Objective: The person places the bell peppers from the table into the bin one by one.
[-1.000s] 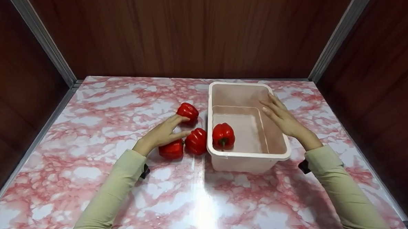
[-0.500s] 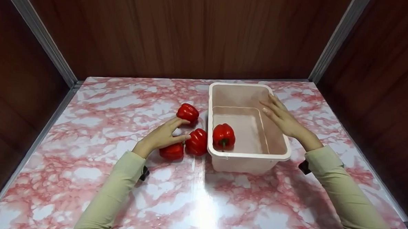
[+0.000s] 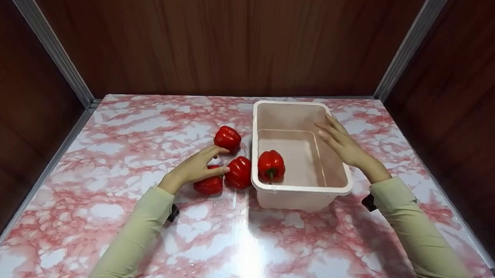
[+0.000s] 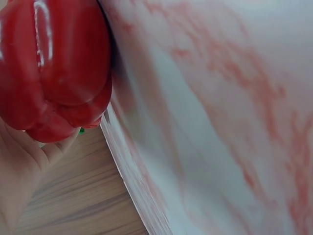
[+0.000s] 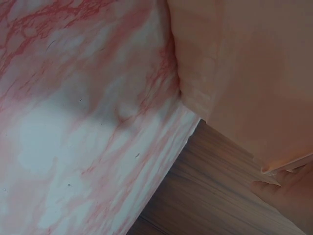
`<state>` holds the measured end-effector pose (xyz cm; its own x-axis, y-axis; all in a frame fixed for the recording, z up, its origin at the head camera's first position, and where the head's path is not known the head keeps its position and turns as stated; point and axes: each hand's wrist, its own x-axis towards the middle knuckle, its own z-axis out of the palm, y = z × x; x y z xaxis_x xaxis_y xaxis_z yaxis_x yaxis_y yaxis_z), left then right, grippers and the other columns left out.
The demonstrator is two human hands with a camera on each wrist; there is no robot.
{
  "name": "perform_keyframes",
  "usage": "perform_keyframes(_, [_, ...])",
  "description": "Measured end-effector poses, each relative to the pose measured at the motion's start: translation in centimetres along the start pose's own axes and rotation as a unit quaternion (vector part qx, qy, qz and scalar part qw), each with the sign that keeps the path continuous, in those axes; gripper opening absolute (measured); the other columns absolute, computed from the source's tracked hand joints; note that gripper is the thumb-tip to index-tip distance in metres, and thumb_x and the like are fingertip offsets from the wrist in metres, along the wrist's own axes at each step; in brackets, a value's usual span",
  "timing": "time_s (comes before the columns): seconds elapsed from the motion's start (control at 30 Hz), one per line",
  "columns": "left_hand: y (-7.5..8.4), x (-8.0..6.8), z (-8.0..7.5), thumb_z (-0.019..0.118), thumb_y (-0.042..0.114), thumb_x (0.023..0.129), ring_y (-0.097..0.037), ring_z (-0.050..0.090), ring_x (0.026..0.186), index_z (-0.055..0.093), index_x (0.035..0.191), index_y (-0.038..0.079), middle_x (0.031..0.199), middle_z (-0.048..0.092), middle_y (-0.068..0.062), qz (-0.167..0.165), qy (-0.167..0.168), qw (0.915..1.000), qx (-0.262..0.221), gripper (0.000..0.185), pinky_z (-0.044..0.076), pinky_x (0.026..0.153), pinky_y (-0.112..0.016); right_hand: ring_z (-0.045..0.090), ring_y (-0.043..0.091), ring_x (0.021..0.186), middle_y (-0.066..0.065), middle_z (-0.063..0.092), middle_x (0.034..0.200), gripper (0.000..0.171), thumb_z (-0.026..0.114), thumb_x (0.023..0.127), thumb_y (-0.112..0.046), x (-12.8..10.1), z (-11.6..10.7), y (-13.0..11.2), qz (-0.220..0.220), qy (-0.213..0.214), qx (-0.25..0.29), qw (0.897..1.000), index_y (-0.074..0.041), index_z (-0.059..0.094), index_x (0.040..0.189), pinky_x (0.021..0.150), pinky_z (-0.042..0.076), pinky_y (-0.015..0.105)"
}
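Glossy red bell peppers (image 3: pixel 239 173) left of the beige plastic tub (image 3: pixel 297 200) stay ungripped: your spread left hand (image 3: pixel 193 165) edged back slightly, straight-fingered right hand (image 3: pixel 344 145) empty.

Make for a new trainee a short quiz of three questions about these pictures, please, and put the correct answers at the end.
1. How many red peppers lie outside the pale bin?

2. Where is the right hand in the head view?
A) among the peppers outside the bin
B) at the rim of the bin
C) flat on the tabletop

3. True or false: the pepper inside the bin shows its green stem.

Key: 1. Three. 2. B. 3. True.
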<state>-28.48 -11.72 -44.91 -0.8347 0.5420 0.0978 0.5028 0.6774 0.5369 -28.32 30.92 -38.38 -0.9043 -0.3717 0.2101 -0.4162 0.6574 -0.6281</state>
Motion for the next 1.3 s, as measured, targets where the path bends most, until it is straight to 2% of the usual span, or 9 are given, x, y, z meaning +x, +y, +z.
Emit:
perform_keyframes(0.2, [0.0, 0.0, 0.1, 0.05, 0.071, 0.078, -0.022, 0.05, 0.12, 0.043, 0.134, 0.03, 0.143, 0.038, 0.001, 0.01, 0.0, 0.9999, -0.002, 0.07, 0.038, 0.101, -0.047, 0.001, 0.034, 0.141, 0.015, 0.006, 0.155, 0.047, 0.039, 0.099, -0.036, 0.1, -0.1, 0.0, -0.002, 0.004, 0.0, 1.0, -0.011, 0.042, 0.14, 0.109, 0.004, 0.06])
perform_keyframes(0.4, [0.0, -0.1, 0.3, 0.051, 0.07, 0.078, -0.022, 0.049, 0.12, 0.043, 0.135, 0.025, 0.144, 0.037, 0.0, 0.015, -0.004, 0.9998, -0.009, 0.073, 0.038, 0.1, -0.05, 0.001, 0.034, 0.141, 0.014, 0.007, 0.155, 0.047, 0.039, 0.099, -0.037, 0.2, -0.1, -0.2, -0.001, 0.003, 0.0, 1.0, -0.012, 0.042, 0.14, 0.109, 0.004, 0.06])
perform_keyframes(0.77, [-0.2, -0.6, 0.5, 0.051, 0.071, 0.077, -0.017, 0.048, 0.12, 0.045, 0.134, 0.028, 0.135, 0.043, 0.011, 0.012, 0.003, 0.9999, -0.002, 0.071, 0.039, 0.099, -0.043, -0.001, 0.034, 0.141, 0.013, 0.006, 0.155, 0.048, 0.039, 0.099, -0.036, 0.3, -0.1, -0.3, -0.004, -0.003, -0.002, 1.0, -0.011, 0.042, 0.14, 0.108, 0.003, 0.06])
perform_keyframes(1.0, [-0.2, -1.0, 0.6, 0.05, 0.072, 0.077, -0.018, 0.04, 0.129, 0.046, 0.133, 0.028, 0.137, 0.042, 0.009, 0.0, -0.004, 1.0, 0.005, 0.071, 0.036, 0.103, -0.045, -0.005, 0.032, 0.142, 0.012, 0.006, 0.155, 0.049, 0.039, 0.099, -0.039, 0.2, -0.1, -0.2, 0.003, -0.006, -0.001, 1.0, -0.013, 0.041, 0.14, 0.109, 0.001, 0.06])
perform_keyframes(1.3, [-0.2, -1.3, 0.5, 0.05, 0.073, 0.076, -0.02, 0.05, 0.119, 0.047, 0.132, 0.028, 0.131, 0.048, 0.006, 0.004, -0.007, 0.9998, 0.018, 0.072, 0.041, 0.097, -0.044, -0.001, 0.033, 0.142, 0.011, 0.006, 0.155, 0.049, 0.039, 0.099, -0.039, 0.1, 0.0, 0.1, 0.005, -0.001, 0.004, 1.0, -0.014, 0.041, 0.14, 0.108, 0.003, 0.061])
